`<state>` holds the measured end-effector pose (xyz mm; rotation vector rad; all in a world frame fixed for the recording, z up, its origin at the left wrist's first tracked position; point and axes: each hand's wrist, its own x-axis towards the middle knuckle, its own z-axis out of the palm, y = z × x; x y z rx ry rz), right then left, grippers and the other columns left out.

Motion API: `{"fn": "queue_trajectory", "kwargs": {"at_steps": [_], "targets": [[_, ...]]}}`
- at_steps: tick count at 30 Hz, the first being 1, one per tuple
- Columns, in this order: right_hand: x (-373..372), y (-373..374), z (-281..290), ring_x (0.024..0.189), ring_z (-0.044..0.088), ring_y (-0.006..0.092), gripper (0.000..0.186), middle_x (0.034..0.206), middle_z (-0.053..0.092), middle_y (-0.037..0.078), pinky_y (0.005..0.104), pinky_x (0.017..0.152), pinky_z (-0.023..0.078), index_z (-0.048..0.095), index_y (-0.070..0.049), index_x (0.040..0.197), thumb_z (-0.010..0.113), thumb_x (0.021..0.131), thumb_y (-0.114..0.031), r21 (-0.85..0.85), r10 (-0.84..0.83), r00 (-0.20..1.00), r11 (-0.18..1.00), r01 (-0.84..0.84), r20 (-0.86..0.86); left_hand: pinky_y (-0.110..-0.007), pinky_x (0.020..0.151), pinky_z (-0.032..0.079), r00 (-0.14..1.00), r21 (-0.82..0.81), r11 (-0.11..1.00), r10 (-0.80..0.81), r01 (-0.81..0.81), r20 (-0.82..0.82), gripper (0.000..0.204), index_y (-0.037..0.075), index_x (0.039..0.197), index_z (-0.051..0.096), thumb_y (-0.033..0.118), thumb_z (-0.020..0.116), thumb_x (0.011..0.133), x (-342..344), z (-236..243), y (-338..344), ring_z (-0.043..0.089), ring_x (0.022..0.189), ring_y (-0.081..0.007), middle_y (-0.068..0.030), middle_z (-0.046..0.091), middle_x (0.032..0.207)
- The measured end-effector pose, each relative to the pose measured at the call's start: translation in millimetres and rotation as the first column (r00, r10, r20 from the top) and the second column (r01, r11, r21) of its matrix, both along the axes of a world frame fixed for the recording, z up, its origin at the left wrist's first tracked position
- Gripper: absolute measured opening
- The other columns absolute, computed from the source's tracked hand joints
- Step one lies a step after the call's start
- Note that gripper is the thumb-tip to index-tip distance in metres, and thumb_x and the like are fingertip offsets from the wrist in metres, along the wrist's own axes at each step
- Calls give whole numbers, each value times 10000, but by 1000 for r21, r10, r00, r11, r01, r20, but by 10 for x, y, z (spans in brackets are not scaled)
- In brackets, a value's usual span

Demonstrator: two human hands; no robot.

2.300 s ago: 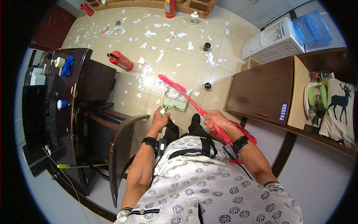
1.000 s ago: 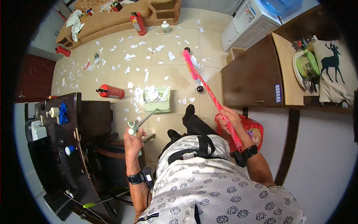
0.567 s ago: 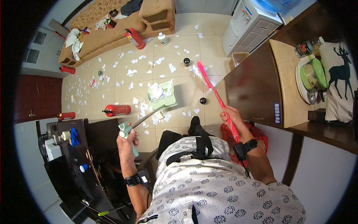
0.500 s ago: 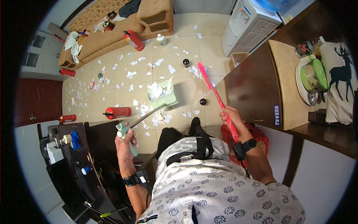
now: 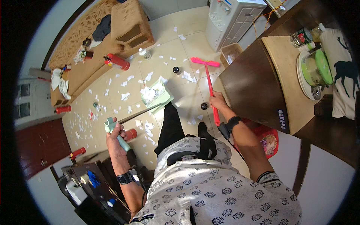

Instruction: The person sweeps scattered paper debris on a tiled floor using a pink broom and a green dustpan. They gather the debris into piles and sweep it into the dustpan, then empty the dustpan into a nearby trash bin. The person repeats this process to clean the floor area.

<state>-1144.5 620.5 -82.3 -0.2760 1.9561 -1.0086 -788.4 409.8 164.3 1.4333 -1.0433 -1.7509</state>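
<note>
My left hand [image 5: 117, 137] is closed round the pale green handle of a long-handled dustpan [image 5: 163, 98]. Its pan lies on the tiled floor beside my black-trousered leg, with white paper scraps [image 5: 150, 93] heaped inside. In my right hand [image 5: 218, 100] is a pink-red broom [image 5: 209, 80], gripped along its stick. The broom's pink bristle head [image 5: 205, 62] is out ahead on the right, next to paper scraps and well apart from the pan. More torn paper [image 5: 189, 77] is scattered over the floor, thickest to the left and ahead.
Black round objects [image 5: 204, 106] and a white bottle [image 5: 144, 53] stand on the floor. Red fire extinguishers [image 5: 118, 62] are at the left. A brown sofa [image 5: 131, 22] runs along the far left, a water dispenser [image 5: 232, 22] stands ahead, and a dark cabinet [image 5: 249, 78] is close on my right.
The broom head has turned crosswise, and my right hand has moved a little left and forward. My left hand has shifted left with the dustpan handle. My left leg has stepped forward.
</note>
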Motion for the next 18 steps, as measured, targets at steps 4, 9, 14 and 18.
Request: {"fn": "queue_trajectory", "kwargs": {"at_steps": [4, 9, 14, 18], "targets": [[100, -474, -299, 493, 621, 231, 186, 625, 590, 149, 379, 472, 505, 550, 82, 961, 498, 811, -14, 162, 52, 994, 986, -36, -94, -220, 465, 372, 996, 41, 996, -76, 74, 55, 378, 46, 1266, 496, 119, 622, 918, -180, -231, -818, 484, 574, -79, -27, 551, 788], [581, -689, -368, 708, 702, 345, 229, 871, 647, 305, 438, 639, 560, 541, 73, 1016, 512, 837, -66, 366, 261, 965, 899, -241, -6, -218, 470, 372, 986, 104, 986, -139, 129, 95, 379, 36, 1258, 507, 103, 626, 904, -363, -324, -1761, 484, 565, -84, -27, 549, 776], [780, -921, 393, 570, 639, 234, 125, 758, 626, 150, 373, 530, 526, 548, 29, 915, 518, 870, -84, 241, 59, 951, 961, -136, 303, -216, 476, 375, 963, 144, 960, -255, 241, 90, 392, 17, 1262, 510, 95, 629, 896, -616, -457, -2551, 488, 559, -88, -29, 549, 765], [656, -1281, 1244, 495, 551, 132, 196, 664, 566, 45, 289, 436, 460, 591, 21, 1046, 513, 885, -60, 276, -109, 886, 961, -23, 452, -220, 479, 387, 920, 118, 922, -380, 368, 98, 390, -15, 1238, 522, 94, 639, 883, -939, -364, -2920, 486, 545, -92, -36, 551, 758]]}}
